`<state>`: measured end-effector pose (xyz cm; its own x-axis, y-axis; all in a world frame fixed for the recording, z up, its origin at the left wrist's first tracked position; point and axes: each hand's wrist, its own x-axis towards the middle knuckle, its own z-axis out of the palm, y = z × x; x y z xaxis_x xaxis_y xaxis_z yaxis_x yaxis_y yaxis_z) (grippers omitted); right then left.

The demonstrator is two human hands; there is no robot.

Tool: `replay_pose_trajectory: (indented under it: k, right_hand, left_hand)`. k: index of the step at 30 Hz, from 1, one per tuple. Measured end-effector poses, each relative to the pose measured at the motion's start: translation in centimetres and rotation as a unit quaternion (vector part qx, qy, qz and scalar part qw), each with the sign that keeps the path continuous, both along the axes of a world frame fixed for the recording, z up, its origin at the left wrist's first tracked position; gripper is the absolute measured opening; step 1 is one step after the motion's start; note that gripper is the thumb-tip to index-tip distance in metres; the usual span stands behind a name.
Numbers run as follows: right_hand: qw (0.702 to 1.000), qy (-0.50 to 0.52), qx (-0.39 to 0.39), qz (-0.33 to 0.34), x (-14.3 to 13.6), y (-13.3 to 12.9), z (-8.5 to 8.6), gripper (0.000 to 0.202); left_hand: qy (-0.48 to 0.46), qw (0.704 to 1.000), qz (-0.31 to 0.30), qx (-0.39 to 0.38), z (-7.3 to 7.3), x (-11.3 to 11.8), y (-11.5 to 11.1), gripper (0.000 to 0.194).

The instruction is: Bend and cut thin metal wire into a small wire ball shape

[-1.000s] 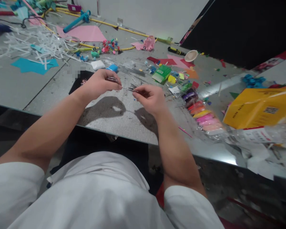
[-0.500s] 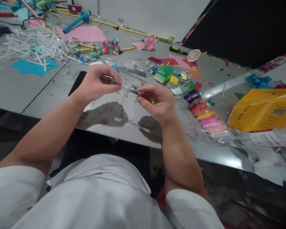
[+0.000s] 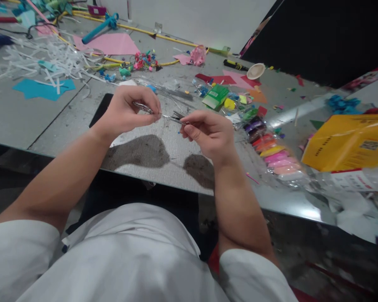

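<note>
Between my hands runs a thin silvery wire (image 3: pixel 168 118), held above the grey table (image 3: pixel 151 167). My left hand (image 3: pixel 130 107) pinches it between thumb and fingertips, and more shiny loops of it show inside the curled fingers. My right hand (image 3: pixel 209 132) is closed, with thumb and forefinger pressed together on the wire's other end. Just behind the right fingertips a small dark metal tool tip (image 3: pixel 178 114) shows; its kind and whether I touch it cannot be made out. A dark flat object (image 3: pixel 101 110) lies partly behind my left wrist.
A green box (image 3: pixel 215 96) and a screwdriver-like yellow-black tool (image 3: pixel 235 65) lie beyond my right hand. Coloured clay packs (image 3: pixel 277 156) and a yellow package (image 3: pixel 346 142) are at right. Shredded white paper (image 3: pixel 55 58) and blue paper (image 3: pixel 44 89) lie at left.
My right thumb and fingers have shifted slightly along the wire, and the hand has turned a little. The left hand stays almost where it was.
</note>
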<state>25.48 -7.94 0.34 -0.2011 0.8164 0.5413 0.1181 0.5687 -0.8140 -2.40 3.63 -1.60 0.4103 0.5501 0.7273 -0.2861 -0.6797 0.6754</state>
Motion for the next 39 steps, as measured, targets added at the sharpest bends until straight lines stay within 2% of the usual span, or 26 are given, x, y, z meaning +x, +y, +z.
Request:
replay_pose_trajectory:
  k: [6, 13, 16, 20, 23, 27, 33, 39]
  right_hand:
    - [0.999, 0.016, -0.040, 0.023, -0.1, -0.2, 0.3, 0.056]
    - [0.995, 0.049, -0.075, 0.032, -0.7, -0.4, 0.3, 0.045]
    - [0.994, 0.043, -0.084, 0.046, -0.7, -0.3, 0.3, 0.047]
    - [0.991, 0.047, -0.099, 0.074, -0.5, -0.2, 0.4, 0.055]
    - [0.990, 0.039, -0.114, 0.076, -0.5, -0.2, 0.5, 0.060]
    - [0.994, 0.029, -0.095, 0.048, -0.8, -0.3, 0.4, 0.054]
    - [0.998, 0.029, -0.042, -0.042, -1.5, -0.7, 0.0, 0.038]
    - [0.997, 0.013, -0.032, -0.066, -2.0, -1.5, 0.6, 0.029]
  left_hand:
    - [-0.002, 1.000, 0.013, -0.001, 0.2, -0.2, -0.3, 0.044]
    - [0.021, 0.999, 0.012, 0.022, 0.3, 0.3, -0.7, 0.036]
    - [0.029, 0.999, 0.019, 0.026, 0.6, 0.6, -1.4, 0.030]
    - [0.062, 0.997, 0.032, -0.015, 1.6, 0.6, -2.4, 0.035]
    - [0.070, 0.997, 0.028, -0.016, 1.8, 0.5, -2.5, 0.036]
    - [0.039, 0.998, 0.041, 0.018, 1.6, 0.6, -2.1, 0.035]
    - [0.058, 0.995, 0.082, 0.020, 2.2, 0.5, -2.8, 0.023]
    - [0.052, 0.994, 0.091, 0.041, 2.1, 0.8, -3.7, 0.022]
